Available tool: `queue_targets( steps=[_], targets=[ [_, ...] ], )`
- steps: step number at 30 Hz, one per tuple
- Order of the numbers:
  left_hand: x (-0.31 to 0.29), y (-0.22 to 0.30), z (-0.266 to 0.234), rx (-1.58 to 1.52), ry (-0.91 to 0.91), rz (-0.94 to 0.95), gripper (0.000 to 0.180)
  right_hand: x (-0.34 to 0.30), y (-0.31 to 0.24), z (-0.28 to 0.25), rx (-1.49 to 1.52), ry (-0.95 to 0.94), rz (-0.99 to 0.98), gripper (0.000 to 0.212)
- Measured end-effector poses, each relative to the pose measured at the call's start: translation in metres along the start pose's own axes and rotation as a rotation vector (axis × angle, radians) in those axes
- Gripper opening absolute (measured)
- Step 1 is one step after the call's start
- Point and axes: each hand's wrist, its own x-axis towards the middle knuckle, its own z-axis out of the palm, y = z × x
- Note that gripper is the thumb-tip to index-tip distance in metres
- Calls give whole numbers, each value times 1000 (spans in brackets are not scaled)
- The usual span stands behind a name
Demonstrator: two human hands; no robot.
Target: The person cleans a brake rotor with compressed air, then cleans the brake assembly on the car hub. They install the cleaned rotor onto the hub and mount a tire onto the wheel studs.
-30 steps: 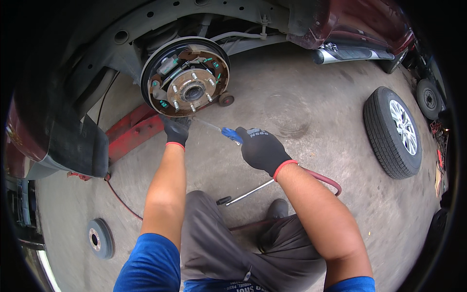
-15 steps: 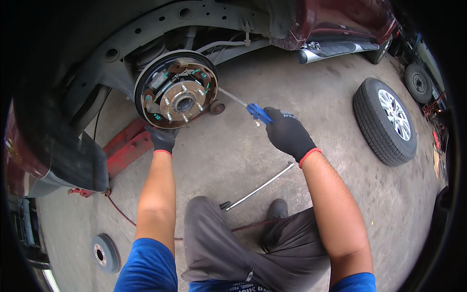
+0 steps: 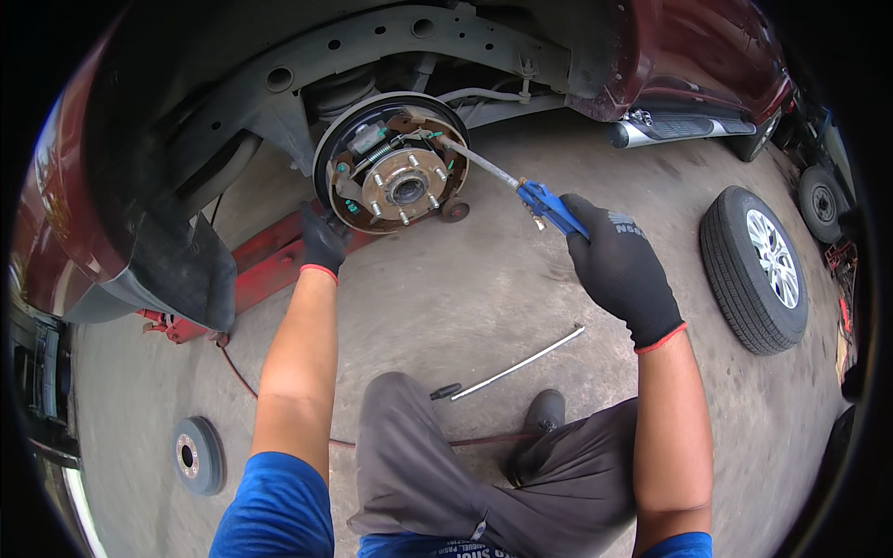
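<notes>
My right hand (image 3: 621, 265), in a black glove, is closed round the handle of a blue air blow gun (image 3: 551, 206). Its long metal nozzle reaches up and left to the upper right of an exposed drum brake assembly (image 3: 358, 139). Brake shoes, springs and a rusty wheel hub (image 3: 407, 189) with several studs show there, with green marks on some parts. My left hand (image 3: 322, 246), also gloved, is at the lower left rim of the round backing plate, fingers apart. Part of it is hard to make out, and I cannot tell whether it touches the rim.
A red floor jack (image 3: 270, 270) stands under the raised maroon vehicle. On the floor lie a long metal bar (image 3: 521, 363), a brake drum (image 3: 197, 456) and a thin red hose (image 3: 240, 372). A wheel with a tyre (image 3: 753, 270) is at the right, below the side step (image 3: 684, 128).
The view has shifted, so the brake sits further right. The blow gun's nozzle has moved from beside the plate to over the shoes. My left hand has shifted from under the plate to its left.
</notes>
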Motion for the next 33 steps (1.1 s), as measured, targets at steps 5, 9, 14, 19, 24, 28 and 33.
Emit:
queue_targets(
  steps=[5,9,14,19,24,28,33],
  targets=[
    [-10,13,6,73,38,5,98,11,-4,-1,-9,-21,-6,36],
    [-9,24,7,212,2,30,94,29,-11,-21,-34,-117,35,41],
    [-10,37,17,468,11,315,84,77,-41,-62,-75,-244,1,46],
    [-24,42,36,794,95,632,73,98,-83,-70,-331,-262,-105,44],
    [-31,43,47,882,114,682,67,82,-124,-64,-360,-220,-328,39],
    [-18,37,39,858,91,738,64,88,-138,-66,-452,-199,-242,40],
    [13,27,18,506,14,581,61,75,-142,-47,-353,-77,-425,39]
  ],
)
